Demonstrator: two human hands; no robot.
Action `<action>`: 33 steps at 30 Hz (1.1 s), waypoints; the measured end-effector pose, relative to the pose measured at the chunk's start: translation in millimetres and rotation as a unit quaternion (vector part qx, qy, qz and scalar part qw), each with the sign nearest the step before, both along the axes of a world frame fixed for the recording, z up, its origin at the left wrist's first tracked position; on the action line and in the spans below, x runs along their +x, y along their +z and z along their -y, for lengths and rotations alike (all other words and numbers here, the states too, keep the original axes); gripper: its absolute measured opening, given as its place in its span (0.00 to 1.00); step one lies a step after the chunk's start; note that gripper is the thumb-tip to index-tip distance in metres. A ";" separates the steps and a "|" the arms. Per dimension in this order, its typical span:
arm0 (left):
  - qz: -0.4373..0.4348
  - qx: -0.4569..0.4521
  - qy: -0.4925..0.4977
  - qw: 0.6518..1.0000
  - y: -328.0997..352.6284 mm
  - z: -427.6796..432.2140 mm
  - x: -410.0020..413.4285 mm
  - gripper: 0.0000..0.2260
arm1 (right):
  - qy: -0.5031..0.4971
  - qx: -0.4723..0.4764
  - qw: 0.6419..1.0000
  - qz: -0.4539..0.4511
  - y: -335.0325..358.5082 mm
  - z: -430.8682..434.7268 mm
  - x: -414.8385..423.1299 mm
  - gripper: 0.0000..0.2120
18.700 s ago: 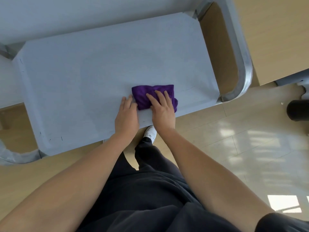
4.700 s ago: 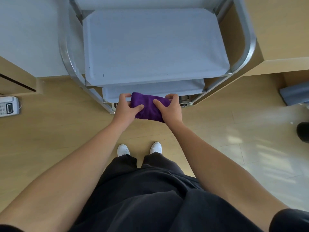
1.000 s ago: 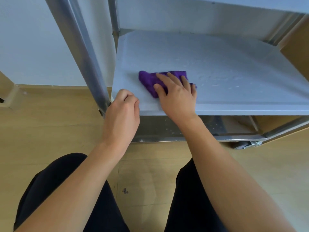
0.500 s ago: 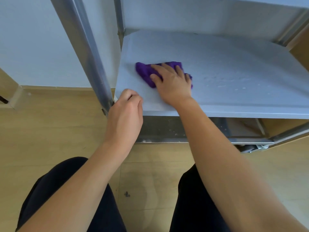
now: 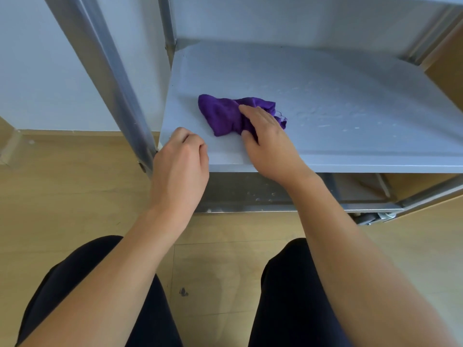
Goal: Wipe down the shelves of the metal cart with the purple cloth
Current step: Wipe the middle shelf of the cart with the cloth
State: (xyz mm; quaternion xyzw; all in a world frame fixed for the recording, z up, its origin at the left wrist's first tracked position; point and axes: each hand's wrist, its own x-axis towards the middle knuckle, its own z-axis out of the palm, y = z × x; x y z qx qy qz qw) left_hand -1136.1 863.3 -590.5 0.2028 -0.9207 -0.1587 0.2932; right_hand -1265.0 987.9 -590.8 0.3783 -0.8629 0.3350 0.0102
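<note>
The purple cloth (image 5: 225, 115) lies bunched on the left part of the metal cart's lower grey shelf (image 5: 338, 101). My right hand (image 5: 265, 136) presses on the cloth's right half with straight fingers, the thumb at its near side. My left hand (image 5: 180, 166) is curled over the shelf's front left corner, beside the cart's upright post (image 5: 112, 78). Small droplets or specks dot the shelf to the right of the cloth.
The underside of the shelf above (image 5: 300, 18) hangs close over the working space. A caster (image 5: 375, 217) shows under the cart at the right. A white wall (image 5: 45, 71) is on the left, and there is wooden floor (image 5: 62, 191) beneath my dark-trousered knees.
My right hand pushed the cloth deeper along the shelf, then drew back a little toward the front edge. More of the cloth now shows to the left of my fingers. My left hand stayed at the corner.
</note>
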 end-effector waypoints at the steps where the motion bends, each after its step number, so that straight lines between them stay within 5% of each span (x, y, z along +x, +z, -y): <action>1: 0.002 -0.001 0.005 1.000 2.2 -1.5 -2.0 0.07 | 0.011 0.006 1.000 -0.009 -2.7 -3.5 -0.4 0.24; 13: 0.042 -0.024 -0.058 0.997 14.8 -5.0 -46.2 0.16 | 0.020 -0.021 0.999 -0.046 -5.2 -2.9 -9.2 0.23; 27: 0.170 -0.090 -0.074 0.979 38.3 17.0 -23.6 0.09 | 0.025 -0.052 0.982 -0.180 -14.5 -0.8 -4.1 0.20; 33: 0.151 -0.081 -0.079 0.982 30.0 9.7 -24.9 0.09 | 0.051 -0.052 0.984 -0.163 -16.1 -10.0 -8.9 0.18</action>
